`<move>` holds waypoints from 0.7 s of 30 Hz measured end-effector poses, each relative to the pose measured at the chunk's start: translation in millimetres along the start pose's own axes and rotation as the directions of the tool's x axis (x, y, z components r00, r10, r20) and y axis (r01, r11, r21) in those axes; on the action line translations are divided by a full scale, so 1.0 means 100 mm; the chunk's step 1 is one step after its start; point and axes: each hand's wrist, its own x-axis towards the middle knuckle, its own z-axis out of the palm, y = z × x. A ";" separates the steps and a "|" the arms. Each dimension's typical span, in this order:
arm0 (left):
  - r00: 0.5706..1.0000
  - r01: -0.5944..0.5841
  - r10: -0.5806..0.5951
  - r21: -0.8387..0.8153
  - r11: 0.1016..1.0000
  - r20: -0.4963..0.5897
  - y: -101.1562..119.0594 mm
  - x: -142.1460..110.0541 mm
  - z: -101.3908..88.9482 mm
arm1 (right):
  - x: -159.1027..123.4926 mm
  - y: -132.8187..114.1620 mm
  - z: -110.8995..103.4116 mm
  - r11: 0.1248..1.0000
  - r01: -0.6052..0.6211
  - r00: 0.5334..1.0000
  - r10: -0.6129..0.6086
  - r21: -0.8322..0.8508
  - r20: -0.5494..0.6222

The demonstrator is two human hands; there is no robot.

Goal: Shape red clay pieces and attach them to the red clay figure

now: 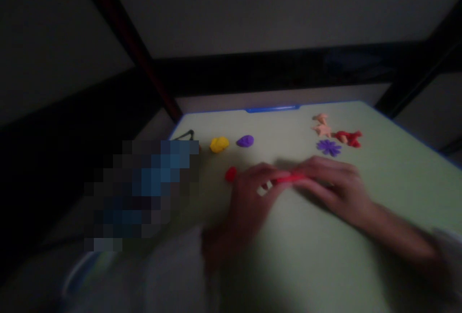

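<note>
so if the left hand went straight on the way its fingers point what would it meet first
Past the red piece in its grip, the left hand would probably meet the right hand, which holds the other end; blur leaves the gap unclear.

The blurred red strip [289, 178] seems matt clay, the blue edge piece [273, 109] glossy plastic.

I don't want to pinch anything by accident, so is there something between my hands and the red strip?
Nothing visible: the left hand and right hand both hold the red strip directly. The red lump lies beside the left hand and the purple flower beyond the right hand, neither in between.
</note>
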 end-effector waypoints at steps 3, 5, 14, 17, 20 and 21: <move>0.998 0.056 -0.056 -0.022 0.998 -0.011 0.00 0.00 0.00 | -0.01 0.01 0.00 0.999 0.030 0.999 -0.030 -0.012 -0.015; 0.998 0.062 -0.062 -0.036 0.997 -0.020 0.01 0.00 0.00 | -0.01 0.01 0.00 0.999 0.046 0.999 -0.046 -0.023 -0.013; 0.998 0.045 -0.046 -0.012 0.999 -0.037 0.00 0.00 -0.01 | -0.01 0.00 0.00 0.998 0.043 0.997 -0.046 -0.053 -0.058; 0.997 0.059 -0.060 -0.016 0.998 -0.045 0.00 0.00 0.00 | -0.01 -0.01 0.00 0.998 0.041 0.998 -0.043 -0.052 -0.036; 0.998 0.053 -0.053 0.001 0.999 -0.033 0.00 0.00 0.00 | -0.01 -0.01 0.00 0.998 0.032 0.999 -0.033 -0.051 -0.029; 0.998 0.052 -0.052 0.007 0.999 -0.025 0.00 0.00 -0.01 | -0.01 -0.01 0.00 0.998 0.029 0.999 -0.031 -0.056 -0.039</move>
